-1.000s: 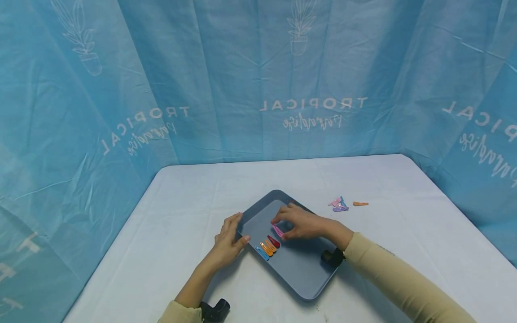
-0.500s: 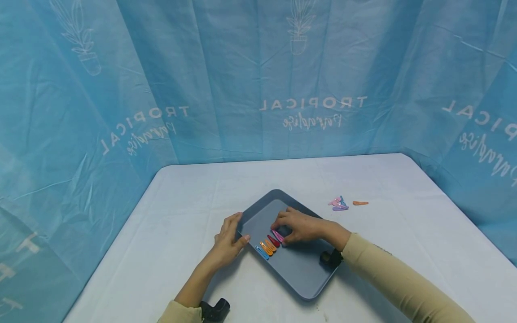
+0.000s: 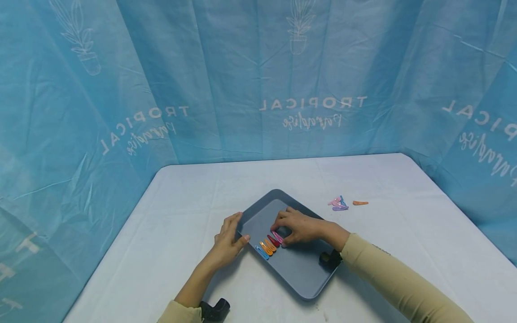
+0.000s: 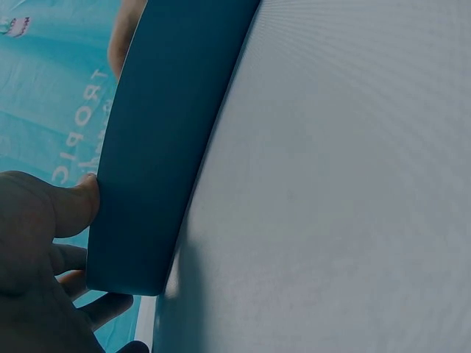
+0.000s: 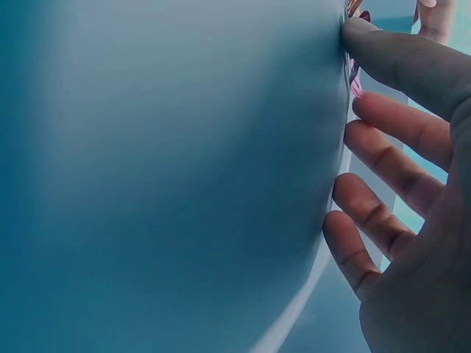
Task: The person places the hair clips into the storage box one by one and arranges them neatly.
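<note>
My right hand [image 3: 299, 226] is low over the blue-grey tray [image 3: 296, 278], pinching a pink snap hair clip [image 3: 277, 237] end to end between thumb and index finger. That clip lies beside a red clip [image 3: 273, 241], in a row with two orange clips [image 3: 266, 247] and a blue clip [image 3: 261, 252]. At the tray's left corner rests my left hand [image 3: 227, 244], its fingers fairly straight and its thumb at the rim. In the left wrist view, the thumb touches the tray wall [image 4: 162, 147]. The right wrist view shows only a sliver of the pink clip [image 5: 357, 87].
Right of the tray on the white tabletop [image 3: 186, 193] lies a small pile of pink, blue and purple clips [image 3: 339, 204]. An orange clip [image 3: 360, 203] is beside it. A blue printed curtain [image 3: 226, 80] surrounds the table's back and sides.
My right hand has moved slightly down with the pink clip, bringing it next to the red clip; over the last half second it barely moves. My left hand stays at the tray corner.
</note>
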Tool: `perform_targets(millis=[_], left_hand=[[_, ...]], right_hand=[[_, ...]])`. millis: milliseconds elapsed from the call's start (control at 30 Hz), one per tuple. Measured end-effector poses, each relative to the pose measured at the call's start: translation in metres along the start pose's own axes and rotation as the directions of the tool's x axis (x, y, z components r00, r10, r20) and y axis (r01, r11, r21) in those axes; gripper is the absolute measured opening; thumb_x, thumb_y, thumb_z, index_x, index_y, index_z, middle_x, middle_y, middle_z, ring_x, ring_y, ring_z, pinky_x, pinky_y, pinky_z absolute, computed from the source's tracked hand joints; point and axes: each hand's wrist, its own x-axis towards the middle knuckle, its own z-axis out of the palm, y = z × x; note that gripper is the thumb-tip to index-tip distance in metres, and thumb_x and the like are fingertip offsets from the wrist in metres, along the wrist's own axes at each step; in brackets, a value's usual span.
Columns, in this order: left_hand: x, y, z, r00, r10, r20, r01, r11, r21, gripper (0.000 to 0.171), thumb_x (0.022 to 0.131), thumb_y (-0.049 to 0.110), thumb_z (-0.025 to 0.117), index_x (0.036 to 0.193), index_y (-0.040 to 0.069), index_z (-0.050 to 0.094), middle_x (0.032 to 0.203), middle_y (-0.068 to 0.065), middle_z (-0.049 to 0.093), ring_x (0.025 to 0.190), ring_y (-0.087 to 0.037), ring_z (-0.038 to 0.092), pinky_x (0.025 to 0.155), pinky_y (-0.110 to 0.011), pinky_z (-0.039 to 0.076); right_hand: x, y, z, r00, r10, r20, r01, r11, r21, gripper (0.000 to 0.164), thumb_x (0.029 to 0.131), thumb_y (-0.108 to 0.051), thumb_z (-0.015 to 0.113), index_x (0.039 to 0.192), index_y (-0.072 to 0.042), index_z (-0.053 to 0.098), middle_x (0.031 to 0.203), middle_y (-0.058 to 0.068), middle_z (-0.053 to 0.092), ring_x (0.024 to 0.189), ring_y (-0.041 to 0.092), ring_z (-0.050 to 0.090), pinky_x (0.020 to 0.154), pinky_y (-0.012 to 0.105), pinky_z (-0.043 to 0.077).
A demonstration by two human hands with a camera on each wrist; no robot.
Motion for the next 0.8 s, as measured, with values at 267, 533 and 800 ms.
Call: perform_targets(millis=[267, 533, 800], left_hand=[[-0.0009, 0.0, 0.0001, 1.0, 0.0, -0.002, 0.0, 1.0, -0.003, 0.067, 0.093, 0.017, 0.059, 0.147, 0.0, 0.025, 0.15, -0.021, 0.024, 0.138, -0.042, 0.025, 0.099, -0.066, 0.016], [-0.0004, -0.0005, 0.0003, 1.0, 0.011, -0.01, -0.011, 1.0, 0.012, 0.065, 0.093, 0.018, 0.058, 0.147, -0.002, 0.025, 0.149, -0.022, 0.025, 0.138, -0.043, 0.025, 0.097, -0.067, 0.016], [0.0002, -0.0004, 0.0001, 1.0, 0.01, -0.007, -0.01, 1.0, 0.01, 0.065, 0.093, 0.019, 0.058, 0.147, -0.001, 0.026, 0.149, -0.022, 0.025, 0.138, -0.043, 0.026, 0.097, -0.066, 0.016]], right_hand=[[0.0012, 0.002, 0.0023, 1.0, 0.003, 0.0, -0.003, 1.0, -0.01, 0.044, 0.08, -0.032, 0.075, 0.121, -0.021, 0.064, 0.118, -0.005, 0.054, 0.101, 0.012, 0.041, 0.088, 0.033, 0.039], [0.0001, 0.0006, 0.0028, 1.0, 0.004, -0.002, -0.004, 1.0, -0.011, 0.044, 0.08, -0.032, 0.075, 0.121, -0.021, 0.064, 0.118, -0.004, 0.054, 0.101, 0.012, 0.041, 0.087, 0.033, 0.039], [0.0003, 0.0006, 0.0024, 1.0, 0.004, 0.0, -0.004, 1.0, -0.013, 0.046, 0.08, -0.033, 0.075, 0.122, -0.02, 0.063, 0.119, -0.003, 0.054, 0.102, 0.012, 0.041, 0.089, 0.034, 0.038]])
